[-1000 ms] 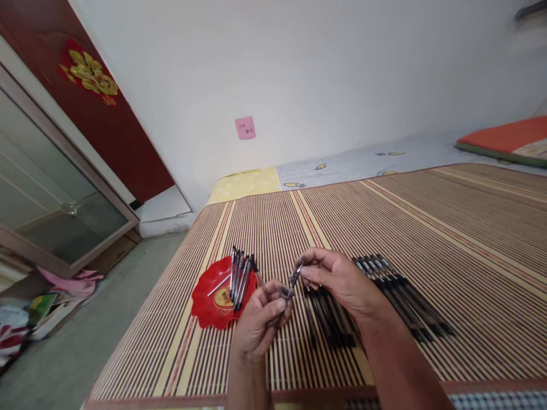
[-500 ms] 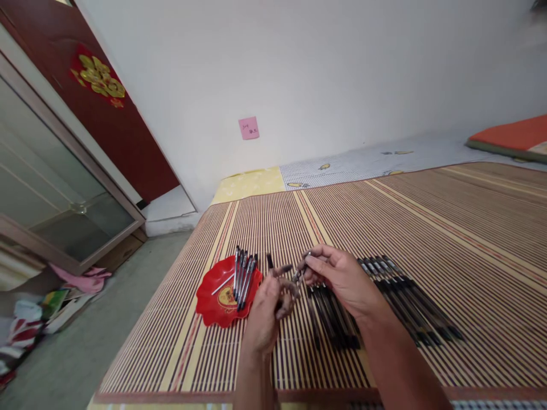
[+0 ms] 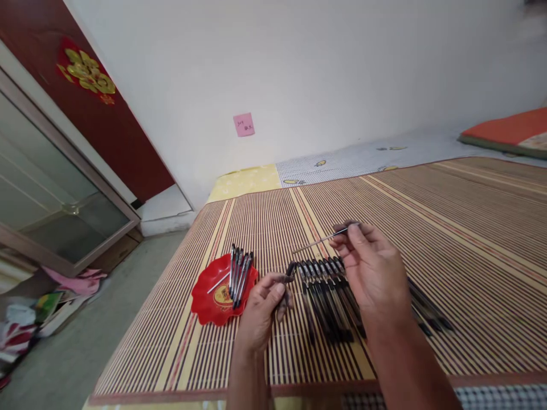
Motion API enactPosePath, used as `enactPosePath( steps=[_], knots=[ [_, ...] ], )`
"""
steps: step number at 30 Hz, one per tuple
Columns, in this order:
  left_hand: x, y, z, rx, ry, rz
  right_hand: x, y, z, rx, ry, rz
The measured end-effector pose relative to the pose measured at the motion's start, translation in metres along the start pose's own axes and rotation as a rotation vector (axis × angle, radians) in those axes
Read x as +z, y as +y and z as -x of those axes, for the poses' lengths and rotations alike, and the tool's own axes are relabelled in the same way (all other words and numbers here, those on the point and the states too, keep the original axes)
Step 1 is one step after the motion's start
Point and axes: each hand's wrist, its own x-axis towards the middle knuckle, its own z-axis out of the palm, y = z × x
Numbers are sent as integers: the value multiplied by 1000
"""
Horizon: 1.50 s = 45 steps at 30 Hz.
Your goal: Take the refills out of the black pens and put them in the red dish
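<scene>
My right hand (image 3: pixel 371 262) is raised over the mat, with thumb and fingers pinched on a thin pen refill (image 3: pixel 318 242). The refill slants down to the left, its dark end at the fingertips. My left hand (image 3: pixel 265 304) is closed around a black pen part (image 3: pixel 291 269) whose end sticks up above the fingers; the rest is hidden in the hand. Its fingertips look smudged dark. Just right of it, a row of black pens (image 3: pixel 327 302) lies side by side on the striped mat (image 3: pixel 205 359). My right forearm covers part of that row.
Left of my hands, a red scalloped plate (image 3: pixel 200 310) holds several clear pens (image 3: pixel 240 279) and a white stick (image 3: pixel 217 283). A pink note (image 3: pixel 244 124) is on the wall. An orange folded pad (image 3: pixel 504 126) lies at the far right.
My right hand has moved up and right, away from my left hand, and the refill now shows in full. My left hand has shifted slightly down and left.
</scene>
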Motion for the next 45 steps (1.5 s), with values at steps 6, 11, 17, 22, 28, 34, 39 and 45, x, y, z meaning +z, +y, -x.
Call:
enactPosePath(
  steps=[6,11,17,22,28,34,39,45],
  knots=[
    [0,2,1,-11,34,18,1,-5,0,16,-32,50],
    [0,1,1,-15,53,5,-1,-6,-1,13,-87,125],
    [-5,4,1,29,40,-175,-8,-10,-2,-39,-149,274],
    [-4,10,4,44,16,-221,-10,-10,-1,47,-336,302],
    [8,12,6,-23,-106,-82,-6,3,3,210,-562,380],
    [15,12,7,-39,-144,84,-5,11,7,274,-703,409],
    [15,11,7,-42,-177,131,-5,11,8,287,-675,424],
    [12,6,5,-46,-183,126,-2,10,9,294,-650,441]
  ],
)
